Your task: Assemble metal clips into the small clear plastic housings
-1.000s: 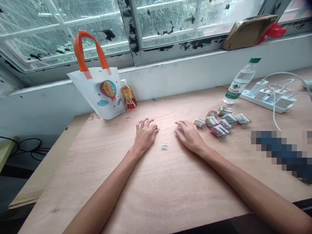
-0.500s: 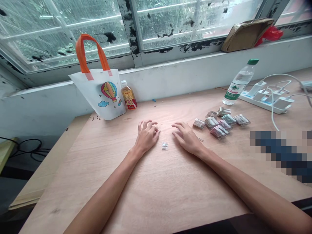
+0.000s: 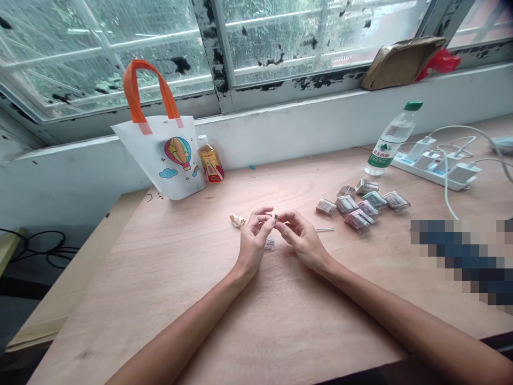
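A small dark piece [image 3: 276,217] sits between the fingertips of my left hand [image 3: 254,235] and my right hand [image 3: 300,235], both pinched on it above the table. Just below the fingers lies a small clear plastic part [image 3: 270,244], partly covered by my left hand. A crumpled tan scrap [image 3: 237,220] rests to the left of my left hand. To the right of my right hand, a thin metal rod [image 3: 324,230] lies on the wood.
Several clear-cased sharpener-like blocks [image 3: 358,219] are grouped at the right. Behind them stand a water bottle [image 3: 390,141] and a power strip [image 3: 435,168] with cables. A white bag [image 3: 168,160] and a tea bottle [image 3: 210,160] stand at the back left.
My hands have come together and closed on the small dark piece. The tan scrap, hidden before, now shows left of my left hand.
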{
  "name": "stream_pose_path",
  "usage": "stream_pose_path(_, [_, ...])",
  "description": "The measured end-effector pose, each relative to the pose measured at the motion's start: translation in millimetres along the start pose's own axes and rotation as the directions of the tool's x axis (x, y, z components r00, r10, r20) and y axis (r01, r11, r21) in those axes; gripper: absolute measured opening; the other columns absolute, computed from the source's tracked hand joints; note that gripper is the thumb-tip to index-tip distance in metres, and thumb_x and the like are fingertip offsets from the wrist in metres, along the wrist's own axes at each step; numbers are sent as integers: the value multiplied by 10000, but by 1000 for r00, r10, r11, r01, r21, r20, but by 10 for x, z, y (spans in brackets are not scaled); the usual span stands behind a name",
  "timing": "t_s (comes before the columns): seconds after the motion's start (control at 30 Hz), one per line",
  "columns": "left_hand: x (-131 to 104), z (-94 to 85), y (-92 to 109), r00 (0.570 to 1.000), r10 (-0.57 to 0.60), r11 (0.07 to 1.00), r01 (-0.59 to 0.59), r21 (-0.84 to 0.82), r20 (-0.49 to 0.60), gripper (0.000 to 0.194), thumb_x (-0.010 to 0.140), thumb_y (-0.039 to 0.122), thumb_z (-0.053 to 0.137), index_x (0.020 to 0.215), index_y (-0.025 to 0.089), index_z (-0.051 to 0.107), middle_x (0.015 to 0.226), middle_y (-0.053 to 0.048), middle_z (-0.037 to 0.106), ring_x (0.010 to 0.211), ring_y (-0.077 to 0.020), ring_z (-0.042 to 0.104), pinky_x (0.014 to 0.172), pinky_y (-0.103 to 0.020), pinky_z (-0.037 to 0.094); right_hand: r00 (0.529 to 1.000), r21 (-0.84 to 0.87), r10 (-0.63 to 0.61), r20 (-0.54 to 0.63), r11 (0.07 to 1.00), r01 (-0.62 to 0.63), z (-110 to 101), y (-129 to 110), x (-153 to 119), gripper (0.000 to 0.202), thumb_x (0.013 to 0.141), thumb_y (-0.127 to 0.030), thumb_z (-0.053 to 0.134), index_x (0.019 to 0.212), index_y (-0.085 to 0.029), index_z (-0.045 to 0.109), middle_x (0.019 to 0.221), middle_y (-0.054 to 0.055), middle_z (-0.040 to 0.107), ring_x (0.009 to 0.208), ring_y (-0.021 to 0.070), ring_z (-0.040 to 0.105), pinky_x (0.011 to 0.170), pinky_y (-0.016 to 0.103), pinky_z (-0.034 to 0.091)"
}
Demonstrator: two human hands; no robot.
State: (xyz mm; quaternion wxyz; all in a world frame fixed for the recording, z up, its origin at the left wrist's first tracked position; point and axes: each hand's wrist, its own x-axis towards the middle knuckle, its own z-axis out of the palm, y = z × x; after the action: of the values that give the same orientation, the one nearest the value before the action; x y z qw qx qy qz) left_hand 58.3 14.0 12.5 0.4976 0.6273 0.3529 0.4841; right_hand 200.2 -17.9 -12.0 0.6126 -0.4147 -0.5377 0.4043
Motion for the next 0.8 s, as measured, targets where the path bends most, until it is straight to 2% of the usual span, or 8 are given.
stream_pose_path(0.07, [-11,3,-27,1000,-23,999,22,-31,-15,210,927,373,634,841,202,720,1311,-72,627,1311,-253,540,1056,-376,487,1000,-18,-13,-15,1000,13,3,-13,-9,206,938,-424,672,1021,-239,637,1022,30,652,867,166,607,753,298,475])
stream_pose_path(0.23, [17,-30,-122,1000,-1,1000,1,-26,14,220,922,394,649,836,219,752,1267,-64,640,1321,-254,526,1066,-370,482,998,-67,-46,41,997,49,-14,-40,-30,146,952,-381,654,979,-237,667,1018,30,664,794,157,574,704,301,448])
stream_pose_path(0.4, [7,-26,-133,1000,-4,1000,4,-12,4,236,926,409,641,867,216,763,1262,-65,632,1287,-251,551,1022,-355,513,1000,-28,-6,-2,1000,6,0,-21,-33,205,935,-399,672,1046,-236,616,1041,24,634,789,142,568,687,285,449])
stream_pose_path(0.6, [-14,-18,-139,1000,6,999,-7,43,22,260,944,416,608,848,203,723,1250,-72,631,1230,-236,589,983,-356,542,1000,-53,10,-12,999,-10,-13,-20,-19,238,925,-437,665,992,-214,614,989,34,626,781,143,557,677,276,447])
stream_pose_path(0.8, [-46,-3,-112,998,-51,997,49,66,28,280,938,441,605,857,183,678,1230,-73,639,960,-180,655,725,-280,587,998,-100,56,18,994,-54,-82,-24,2,269,909,-474,664,1003,-221,666,1028,56,690,772,160,577,632,277,454])
